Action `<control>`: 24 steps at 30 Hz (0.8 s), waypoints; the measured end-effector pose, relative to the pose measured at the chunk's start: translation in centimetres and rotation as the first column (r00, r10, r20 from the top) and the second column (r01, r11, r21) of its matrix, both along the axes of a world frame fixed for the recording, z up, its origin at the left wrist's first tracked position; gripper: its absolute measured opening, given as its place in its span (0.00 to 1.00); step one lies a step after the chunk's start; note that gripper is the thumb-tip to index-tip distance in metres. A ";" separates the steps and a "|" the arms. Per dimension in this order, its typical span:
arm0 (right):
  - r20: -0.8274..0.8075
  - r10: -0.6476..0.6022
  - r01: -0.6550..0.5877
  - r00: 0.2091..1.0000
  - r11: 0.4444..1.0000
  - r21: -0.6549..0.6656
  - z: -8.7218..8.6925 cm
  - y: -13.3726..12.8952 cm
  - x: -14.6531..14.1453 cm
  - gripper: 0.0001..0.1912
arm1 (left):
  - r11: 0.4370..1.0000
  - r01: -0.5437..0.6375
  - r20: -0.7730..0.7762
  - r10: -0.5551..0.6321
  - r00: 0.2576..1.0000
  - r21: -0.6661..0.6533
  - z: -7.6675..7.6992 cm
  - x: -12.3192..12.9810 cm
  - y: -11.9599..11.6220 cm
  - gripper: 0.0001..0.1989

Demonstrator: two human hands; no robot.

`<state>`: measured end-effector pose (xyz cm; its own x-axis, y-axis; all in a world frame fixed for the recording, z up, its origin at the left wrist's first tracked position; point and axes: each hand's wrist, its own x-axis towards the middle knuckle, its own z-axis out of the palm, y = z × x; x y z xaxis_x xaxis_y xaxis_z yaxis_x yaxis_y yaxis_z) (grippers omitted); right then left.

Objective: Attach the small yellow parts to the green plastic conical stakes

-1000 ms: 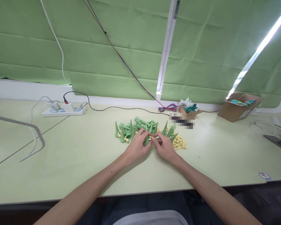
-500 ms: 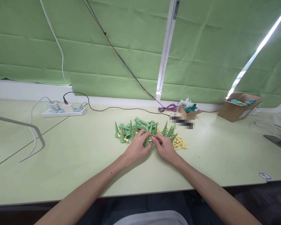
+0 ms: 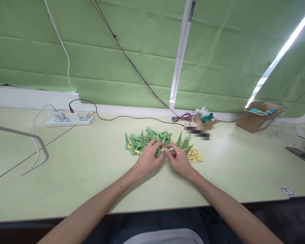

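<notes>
Near the table's middle, my left hand (image 3: 149, 157) is closed around a green plastic watering spike (image 3: 158, 151); the fingers cover part of it. A small yellow valve piece (image 3: 163, 149) sits at the spike's side. The fingertips of my right hand (image 3: 179, 159) pinch at that yellow piece, close to the left fingers. Behind both hands lies a pile of green spikes (image 3: 156, 133), some upright and some on their sides. Loose yellow valve pieces (image 3: 195, 155) are heaped to the right of my right hand.
A white power strip (image 3: 68, 121) stands at the back left, with a black cable running right. At the back are a bundle of red and blue wire (image 3: 182, 117) and a small opened carton (image 3: 205, 122). A cardboard box (image 3: 259, 117) stands at the right.
The yellow piece between the hands shows more clearly now, turned at the spike's side. My right fingers have lifted and shifted slightly; the left hand has barely moved.
</notes>
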<state>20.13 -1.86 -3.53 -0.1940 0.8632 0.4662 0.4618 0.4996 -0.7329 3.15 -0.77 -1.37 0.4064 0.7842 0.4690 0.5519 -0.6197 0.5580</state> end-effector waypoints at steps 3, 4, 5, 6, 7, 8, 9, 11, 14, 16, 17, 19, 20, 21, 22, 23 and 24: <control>0.002 0.013 -0.013 1.000 1.000 0.005 -0.1 0.0 0.1 0.10 | 1.000 0.006 0.001 -0.006 1.000 0.008 0.0 0.0 0.0 0.10; 0.003 0.013 -0.013 1.000 1.000 0.008 -0.1 0.1 0.1 0.10 | 1.000 0.009 0.000 -0.009 1.000 0.010 0.0 0.0 0.0 0.10; 0.006 0.011 -0.011 1.000 1.000 0.011 -0.1 0.1 0.1 0.10 | 1.000 0.012 -0.002 -0.012 1.000 0.012 0.0 0.0 0.0 0.10; 0.010 0.010 -0.010 1.000 1.000 0.012 -0.1 0.1 0.1 0.10 | 1.000 0.014 -0.004 -0.013 1.000 0.012 0.0 0.0 0.0 0.10; 0.013 0.009 -0.009 1.000 1.000 0.012 -0.1 0.1 0.1 0.10 | 1.000 0.015 -0.006 -0.015 1.000 0.012 0.0 -0.1 0.0 0.10; 0.016 0.009 -0.009 1.000 1.000 0.011 -0.1 0.1 0.1 0.10 | 1.000 0.015 -0.007 -0.015 1.000 0.010 0.0 -0.1 0.0 0.10; 0.019 0.009 -0.009 1.000 1.000 0.010 -0.1 0.2 0.1 0.10 | 1.000 0.016 -0.008 -0.016 1.000 0.008 0.0 -0.1 0.0 0.10; 0.022 0.008 -0.009 1.000 1.000 0.010 -0.1 0.2 0.2 0.11 | 1.000 0.019 -0.012 -0.019 1.000 0.002 0.0 -0.1 0.0 0.10; 0.025 0.004 -0.005 1.000 1.000 0.015 -0.1 0.2 0.2 0.11 | 1.000 0.023 -0.022 -0.023 1.000 -0.001 -0.1 -0.1 0.0 0.09; 0.028 -0.002 0.001 1.000 1.000 0.020 0.0 0.2 0.2 0.12 | 1.000 0.026 -0.021 -0.026 0.999 0.005 -0.1 0.0 0.0 0.09; 0.029 -0.005 0.004 1.000 1.000 0.022 0.0 0.2 0.2 0.12 | 1.000 0.028 -0.017 -0.028 0.999 0.008 -0.2 0.0 0.0 0.09; 0.028 -0.008 0.007 1.000 1.000 0.027 0.0 0.2 0.2 0.13 | 0.999 0.031 -0.008 -0.031 0.999 0.013 -0.2 0.0 0.0 0.09; 0.027 -0.009 0.008 1.000 0.999 0.031 0.1 0.2 0.2 0.14 | 0.999 0.033 -0.006 -0.033 0.999 0.015 -0.2 0.0 0.0 0.09; 0.025 -0.009 0.008 1.000 0.999 0.036 0.1 0.2 0.2 0.15 | 0.999 0.036 -0.006 -0.036 0.999 0.016 -0.2 0.0 0.0 0.09; 0.025 -0.009 0.008 1.000 0.999 0.043 0.1 0.2 0.2 0.15 | 0.999 0.038 -0.007 -0.038 0.999 0.016 -0.2 0.0 0.0 0.09; 0.026 -0.010 0.008 1.000 0.999 0.049 0.1 0.2 0.2 0.16 | 0.999 0.040 -0.008 -0.040 0.999 0.015 -0.1 0.0 0.0 0.09; 0.028 -0.010 0.009 1.000 0.999 0.054 0.1 0.2 0.1 0.16 | 0.999 0.042 -0.011 -0.042 0.999 0.014 -0.1 0.0 0.0 0.09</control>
